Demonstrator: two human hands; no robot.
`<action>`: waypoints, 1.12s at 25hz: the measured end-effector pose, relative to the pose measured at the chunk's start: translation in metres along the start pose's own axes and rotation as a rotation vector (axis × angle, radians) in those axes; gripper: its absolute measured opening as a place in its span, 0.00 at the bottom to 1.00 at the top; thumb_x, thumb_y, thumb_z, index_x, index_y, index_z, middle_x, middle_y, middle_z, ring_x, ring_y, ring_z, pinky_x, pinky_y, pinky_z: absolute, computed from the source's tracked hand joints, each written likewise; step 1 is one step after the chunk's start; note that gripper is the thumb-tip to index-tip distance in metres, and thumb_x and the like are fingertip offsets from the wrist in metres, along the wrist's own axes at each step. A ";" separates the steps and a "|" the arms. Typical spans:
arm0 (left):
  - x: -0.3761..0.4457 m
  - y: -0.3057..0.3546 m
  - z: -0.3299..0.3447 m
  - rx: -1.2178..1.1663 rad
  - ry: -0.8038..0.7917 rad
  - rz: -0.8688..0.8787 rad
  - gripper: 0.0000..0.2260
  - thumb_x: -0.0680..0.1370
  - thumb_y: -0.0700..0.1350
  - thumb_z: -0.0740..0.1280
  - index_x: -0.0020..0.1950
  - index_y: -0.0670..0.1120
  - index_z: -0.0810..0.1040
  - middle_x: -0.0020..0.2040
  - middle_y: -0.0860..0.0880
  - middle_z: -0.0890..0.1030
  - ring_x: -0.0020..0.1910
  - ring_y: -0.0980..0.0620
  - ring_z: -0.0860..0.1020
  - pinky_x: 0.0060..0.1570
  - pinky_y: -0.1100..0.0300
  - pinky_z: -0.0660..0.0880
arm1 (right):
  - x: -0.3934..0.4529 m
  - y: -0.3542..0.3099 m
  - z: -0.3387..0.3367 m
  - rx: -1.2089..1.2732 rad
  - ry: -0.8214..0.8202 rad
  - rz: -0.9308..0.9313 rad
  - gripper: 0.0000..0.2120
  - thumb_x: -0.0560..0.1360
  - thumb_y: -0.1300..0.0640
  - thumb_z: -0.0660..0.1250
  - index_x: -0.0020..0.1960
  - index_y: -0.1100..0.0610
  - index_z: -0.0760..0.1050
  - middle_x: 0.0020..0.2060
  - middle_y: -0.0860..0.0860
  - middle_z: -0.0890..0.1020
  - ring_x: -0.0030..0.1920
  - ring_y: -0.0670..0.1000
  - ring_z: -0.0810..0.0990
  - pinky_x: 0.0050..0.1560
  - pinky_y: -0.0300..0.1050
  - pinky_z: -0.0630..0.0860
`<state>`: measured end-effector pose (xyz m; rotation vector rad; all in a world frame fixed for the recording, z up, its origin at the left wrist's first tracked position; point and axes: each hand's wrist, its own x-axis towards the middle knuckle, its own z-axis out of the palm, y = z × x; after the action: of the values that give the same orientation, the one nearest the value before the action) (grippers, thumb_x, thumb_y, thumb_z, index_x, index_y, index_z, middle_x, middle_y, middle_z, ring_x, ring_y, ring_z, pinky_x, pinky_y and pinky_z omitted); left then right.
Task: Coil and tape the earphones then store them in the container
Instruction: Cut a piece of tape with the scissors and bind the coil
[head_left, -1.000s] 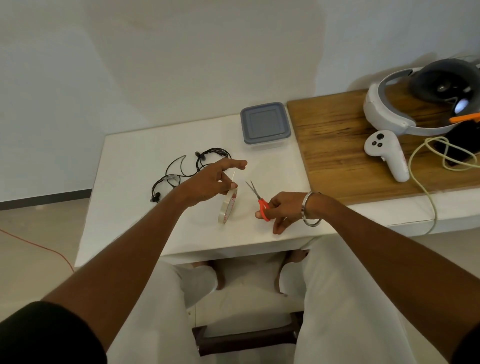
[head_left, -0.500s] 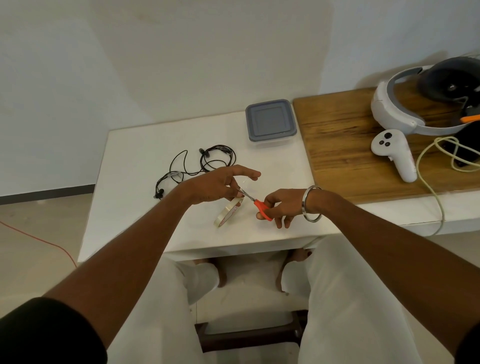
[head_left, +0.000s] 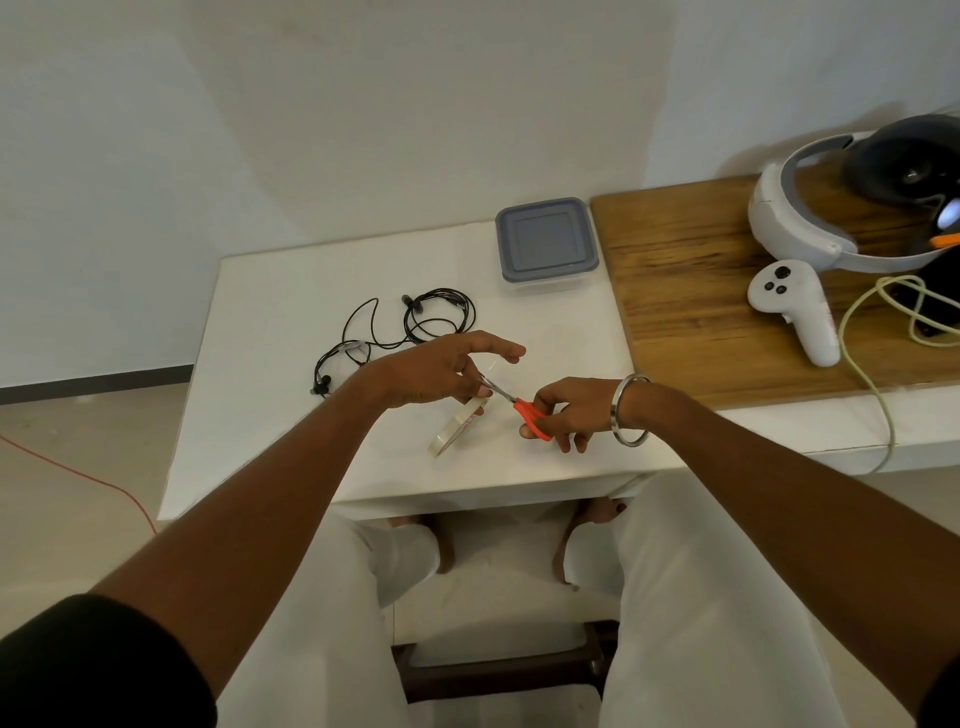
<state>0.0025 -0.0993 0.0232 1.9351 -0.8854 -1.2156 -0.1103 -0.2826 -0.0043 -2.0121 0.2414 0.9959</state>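
Half a second ago our hands sat much as they do now, and little has shifted; our left hand (head_left: 441, 371) stays above the tape roll (head_left: 457, 423) on the white surface (head_left: 270, 395), fingers pinching a strip of tape; our right hand (head_left: 571, 410) stays clamped on the orange scissors (head_left: 519, 408), whose blades meet the strip; the earphones (head_left: 415, 327) lie loose behind, the lidded container (head_left: 545, 241) farther back.
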 end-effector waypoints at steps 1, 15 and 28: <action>0.000 0.001 0.001 0.000 -0.002 -0.003 0.26 0.75 0.30 0.67 0.69 0.52 0.72 0.68 0.55 0.72 0.37 0.61 0.77 0.46 0.63 0.78 | 0.000 0.001 0.000 0.009 0.000 -0.004 0.19 0.74 0.45 0.67 0.55 0.59 0.73 0.38 0.53 0.78 0.35 0.49 0.77 0.40 0.40 0.78; 0.002 0.001 0.005 0.005 0.010 -0.014 0.26 0.75 0.30 0.67 0.70 0.50 0.71 0.69 0.55 0.72 0.42 0.56 0.80 0.47 0.63 0.79 | 0.003 0.007 -0.006 -0.191 0.052 -0.054 0.17 0.73 0.41 0.66 0.47 0.56 0.75 0.33 0.51 0.79 0.31 0.48 0.75 0.36 0.39 0.74; 0.000 0.003 0.003 -0.007 0.003 -0.016 0.26 0.75 0.31 0.68 0.70 0.49 0.71 0.69 0.54 0.71 0.41 0.55 0.80 0.48 0.61 0.79 | 0.002 0.005 -0.006 -0.154 0.029 -0.066 0.17 0.73 0.42 0.66 0.45 0.57 0.75 0.33 0.53 0.78 0.31 0.49 0.74 0.38 0.41 0.75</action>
<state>-0.0008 -0.1017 0.0241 1.9411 -0.8641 -1.2229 -0.1080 -0.2903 -0.0066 -2.1606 0.1154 0.9694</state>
